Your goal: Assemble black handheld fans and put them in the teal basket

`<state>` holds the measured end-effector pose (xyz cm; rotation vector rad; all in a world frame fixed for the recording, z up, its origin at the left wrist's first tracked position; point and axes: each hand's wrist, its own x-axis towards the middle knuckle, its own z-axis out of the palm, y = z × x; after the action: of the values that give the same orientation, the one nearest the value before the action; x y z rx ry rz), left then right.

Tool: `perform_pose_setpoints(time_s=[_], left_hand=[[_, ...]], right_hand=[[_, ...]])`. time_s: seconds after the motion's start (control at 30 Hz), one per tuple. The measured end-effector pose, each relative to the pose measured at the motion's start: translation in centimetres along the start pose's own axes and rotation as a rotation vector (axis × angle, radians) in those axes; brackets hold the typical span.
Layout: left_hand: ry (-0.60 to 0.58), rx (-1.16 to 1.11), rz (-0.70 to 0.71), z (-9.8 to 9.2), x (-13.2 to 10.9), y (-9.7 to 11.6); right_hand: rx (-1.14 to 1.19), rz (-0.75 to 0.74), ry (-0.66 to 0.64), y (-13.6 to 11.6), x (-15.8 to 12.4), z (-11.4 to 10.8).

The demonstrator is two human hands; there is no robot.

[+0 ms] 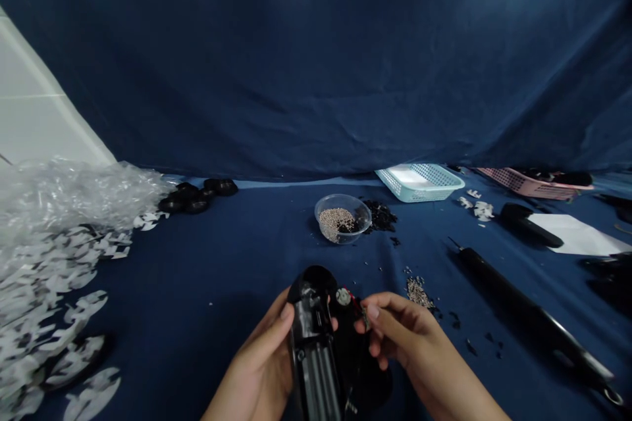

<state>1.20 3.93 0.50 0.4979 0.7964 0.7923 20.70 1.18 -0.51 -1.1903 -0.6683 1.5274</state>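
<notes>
My left hand [269, 345] is wrapped round a black plastic housing [316, 348] with a ribbed lower part, held low in front of me. Beside its upper end sits a small round whitish part [342, 297] with a thin red wire [353, 300]. My right hand [402, 332] is closed, thumb and fingertips pinched near the end of that wire; the small piece between them is too small to name. Below the right fingers lies another dark part [372, 375], its shape hard to make out. Beyond the hands stands a clear plastic bowl [365, 223] with small screws [336, 218].
At right lie an electric screwdriver [523, 306], loose screws [419, 293] and black bits [380, 216]. Behind are a light blue basket [419, 194], a pink basket [533, 187] and white paper [582, 235]. White pieces [54, 302], round black parts [195, 199] and clear plastic wrap [79, 194] fill the left.
</notes>
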Motion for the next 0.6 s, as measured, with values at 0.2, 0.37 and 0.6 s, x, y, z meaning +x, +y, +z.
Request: perform_pose_setpoints(time_s=[0.2,0.37,0.6], left_hand=[[0.400,0.341,0.181,-1.1,0.7,0.2],[0.502,0.615,0.258,-2.2,1.1,1.3],[0.437,0.759,0.355,-3.3,0.5,2.1]], right_hand=[[0.057,-0.012,0.031,-0.8,0.1,-1.2],[0.096,-0.030,0.050,-2.5,1.6,-2.0],[0.037,-0.036,-0.025,-5.5,1.2,-1.1]])
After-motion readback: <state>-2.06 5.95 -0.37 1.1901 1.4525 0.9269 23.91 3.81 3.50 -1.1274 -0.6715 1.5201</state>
